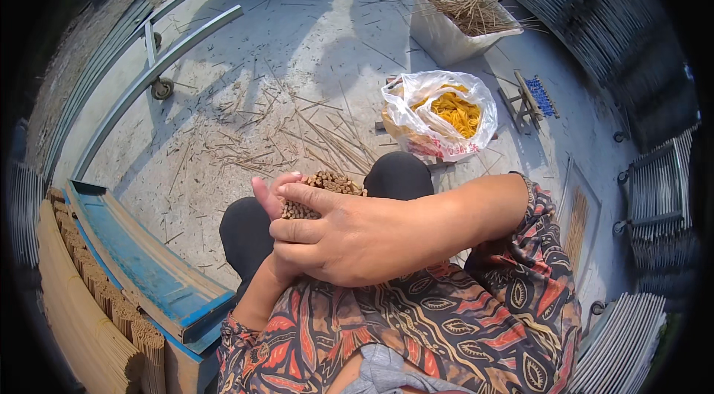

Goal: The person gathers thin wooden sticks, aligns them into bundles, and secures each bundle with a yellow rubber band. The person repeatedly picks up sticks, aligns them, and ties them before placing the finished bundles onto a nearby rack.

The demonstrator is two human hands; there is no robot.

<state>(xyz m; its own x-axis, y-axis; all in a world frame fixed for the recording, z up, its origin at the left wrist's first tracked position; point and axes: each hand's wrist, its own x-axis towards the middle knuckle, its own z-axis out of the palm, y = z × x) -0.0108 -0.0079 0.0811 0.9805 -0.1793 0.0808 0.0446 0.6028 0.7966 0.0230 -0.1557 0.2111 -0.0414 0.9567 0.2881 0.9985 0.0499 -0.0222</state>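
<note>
Two hands | right hand over left hand | stick bundle between (ends up)

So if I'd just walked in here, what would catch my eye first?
Probably the bundle of thin brown sticks at the centre, gripped in the left hand with the right hand wrapped over it. Next, the clear plastic bag of yellow rubber bands on the concrete floor just beyond the knees, and the white tub of loose sticks farther back. Stacked stick bundles line the left edge.
</note>
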